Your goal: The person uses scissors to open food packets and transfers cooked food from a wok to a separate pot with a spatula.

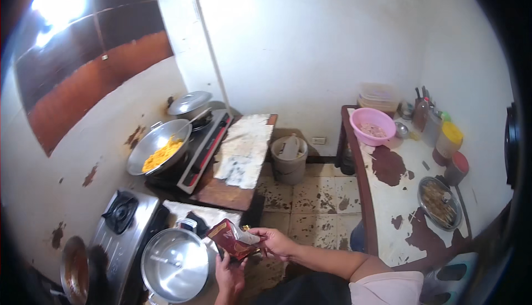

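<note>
A dark red foil packet (233, 242) with printed writing is held between my two hands. My right hand (277, 244) grips its upper right part, where the silvery side shows. My left hand (230, 274) supports the lower edge, fingers spread along it. Whether the packet is torn open cannot be made out. Just left of the hands stands a shiny steel pot (174, 265) with two handles; a utensil-like shape or reflection shows inside it. The pot rests on a paper-covered surface (178, 208).
A wok (137, 161) of yellow food and a lidded pot (189, 102) sit on a gas stove (208, 151). Another burner (120, 207) lies nearer. At right, a worn table (370, 222) carries a pink basin (373, 132), jars and a lidded dish (440, 205). A bucket (289, 166) stands between.
</note>
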The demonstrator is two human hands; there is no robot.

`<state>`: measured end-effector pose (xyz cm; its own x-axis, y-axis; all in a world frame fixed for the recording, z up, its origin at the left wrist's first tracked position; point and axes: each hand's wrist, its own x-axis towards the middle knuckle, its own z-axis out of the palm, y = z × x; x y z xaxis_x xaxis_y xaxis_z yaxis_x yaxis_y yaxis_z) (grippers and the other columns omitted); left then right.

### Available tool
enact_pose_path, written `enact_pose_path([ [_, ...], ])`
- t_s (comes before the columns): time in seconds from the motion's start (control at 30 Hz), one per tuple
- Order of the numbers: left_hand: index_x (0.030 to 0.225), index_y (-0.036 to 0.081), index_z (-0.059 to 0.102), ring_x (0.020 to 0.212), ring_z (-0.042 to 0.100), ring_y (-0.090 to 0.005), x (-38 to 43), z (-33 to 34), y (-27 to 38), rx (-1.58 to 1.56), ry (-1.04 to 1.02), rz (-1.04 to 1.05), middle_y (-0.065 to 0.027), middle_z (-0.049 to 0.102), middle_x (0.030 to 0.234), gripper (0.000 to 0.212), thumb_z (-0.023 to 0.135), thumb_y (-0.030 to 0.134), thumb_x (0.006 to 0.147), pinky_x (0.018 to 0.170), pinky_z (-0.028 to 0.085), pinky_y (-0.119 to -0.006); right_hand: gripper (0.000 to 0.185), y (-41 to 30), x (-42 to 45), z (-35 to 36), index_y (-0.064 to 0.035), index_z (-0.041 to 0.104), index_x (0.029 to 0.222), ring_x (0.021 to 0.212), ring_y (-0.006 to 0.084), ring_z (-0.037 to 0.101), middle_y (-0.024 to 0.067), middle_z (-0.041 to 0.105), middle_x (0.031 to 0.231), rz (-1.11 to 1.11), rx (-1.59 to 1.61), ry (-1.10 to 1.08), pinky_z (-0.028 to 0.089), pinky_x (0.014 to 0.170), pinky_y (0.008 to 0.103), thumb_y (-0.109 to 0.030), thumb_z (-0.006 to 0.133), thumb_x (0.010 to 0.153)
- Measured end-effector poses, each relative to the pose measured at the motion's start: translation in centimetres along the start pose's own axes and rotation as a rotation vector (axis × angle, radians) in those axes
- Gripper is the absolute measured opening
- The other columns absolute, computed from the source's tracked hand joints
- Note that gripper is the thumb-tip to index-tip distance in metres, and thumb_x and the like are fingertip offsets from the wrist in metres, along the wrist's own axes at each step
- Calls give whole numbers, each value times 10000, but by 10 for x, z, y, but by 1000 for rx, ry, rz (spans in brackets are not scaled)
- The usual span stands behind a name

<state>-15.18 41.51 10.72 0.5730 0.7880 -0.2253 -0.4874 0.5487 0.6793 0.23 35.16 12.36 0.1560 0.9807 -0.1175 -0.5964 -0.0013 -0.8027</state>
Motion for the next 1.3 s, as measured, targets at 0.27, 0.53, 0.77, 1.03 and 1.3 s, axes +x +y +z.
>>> enact_pose_path([
  [0.27,1140,78,281,1018,455,-293,138,84,-116,25,-81,-265,-121,425,1113,320,412,122,852,832,411,-465,325,-49,30,-180,-41,492,1051,550,100,535,12,547,768,2,-57,368,475,477,270,-32,579,738],
  [0.53,1004,89,427,718,516,-171,287,71,-207,386,-7,-507,-70,496,883,238,519,213,824,641,466,-330,419,-75,117,-340,-51,401,1085,670,188,574,88,530,902,-47,-112,742,500,476,333,50,554,709],
  [0.77,963,79,517,815,553,-173,420,-54,-293,703,-410,-668,-87,562,871,219,558,216,797,762,438,-311,292,-142,217,-471,-70,433,957,634,230,577,104,541,861,302,-53,1032,495,470,375,44,532,707],
  [1.03,960,75,525,813,555,-171,590,39,-246,1077,-149,-617,-87,566,874,225,563,221,793,757,438,-307,406,-149,375,-639,-99,404,1010,533,246,582,135,555,742,238,-234,1242,441,342,383,-14,620,677],
  [1.3,957,71,533,812,556,-169,704,72,-235,1091,103,-486,-86,571,876,232,567,226,789,752,438,-303,322,-75,524,-843,-34,535,980,759,242,557,105,544,909,-212,743,1143,480,617,396,-251,348,832],
])
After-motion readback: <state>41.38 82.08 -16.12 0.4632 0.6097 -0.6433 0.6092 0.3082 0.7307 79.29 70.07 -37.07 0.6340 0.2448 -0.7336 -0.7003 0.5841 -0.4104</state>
